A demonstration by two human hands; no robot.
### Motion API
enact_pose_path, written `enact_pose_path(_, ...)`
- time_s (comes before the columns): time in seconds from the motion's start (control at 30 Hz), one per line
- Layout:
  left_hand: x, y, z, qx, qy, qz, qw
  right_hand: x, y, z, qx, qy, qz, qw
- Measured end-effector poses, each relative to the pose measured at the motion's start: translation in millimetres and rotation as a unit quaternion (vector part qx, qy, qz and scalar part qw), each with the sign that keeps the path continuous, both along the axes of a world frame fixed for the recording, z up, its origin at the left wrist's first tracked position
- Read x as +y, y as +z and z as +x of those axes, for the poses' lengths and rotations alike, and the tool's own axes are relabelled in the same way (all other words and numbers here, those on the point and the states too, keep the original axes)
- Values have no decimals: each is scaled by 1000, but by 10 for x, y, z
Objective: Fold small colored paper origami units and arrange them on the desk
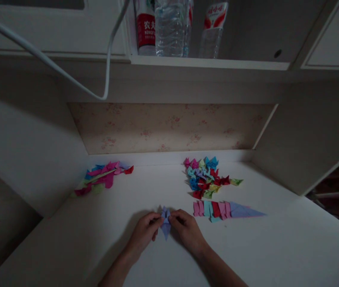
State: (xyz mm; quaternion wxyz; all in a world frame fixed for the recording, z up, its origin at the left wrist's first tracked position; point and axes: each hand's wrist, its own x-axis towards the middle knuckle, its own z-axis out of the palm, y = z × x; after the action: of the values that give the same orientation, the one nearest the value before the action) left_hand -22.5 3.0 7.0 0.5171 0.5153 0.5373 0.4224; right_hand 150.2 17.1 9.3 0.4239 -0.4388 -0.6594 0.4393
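A small folded lilac paper piece (165, 223) lies on the white desk (277, 247), pointed end toward me. My left hand (144, 231) pinches its left side with thumb and fingers. My right hand (186, 228) pinches its right side in the same way. Both hands rest on the desk surface near its middle. Just right of my right hand lies a row of folded paper pieces (226, 209) in pink, blue, red and lilac.
A heap of folded coloured paper pieces (207, 177) sits behind the row. Another pile of coloured paper (103, 177) lies at the back left. Plastic bottles (172, 28) stand on a shelf above. A white cable (67, 77) hangs across the upper left.
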Motion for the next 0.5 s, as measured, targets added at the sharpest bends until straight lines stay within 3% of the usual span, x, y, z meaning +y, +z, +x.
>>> enact_pose_path(0.5,4,26,10,-7,17,-7,1000,4,-8,11,19,-30,-5,999)
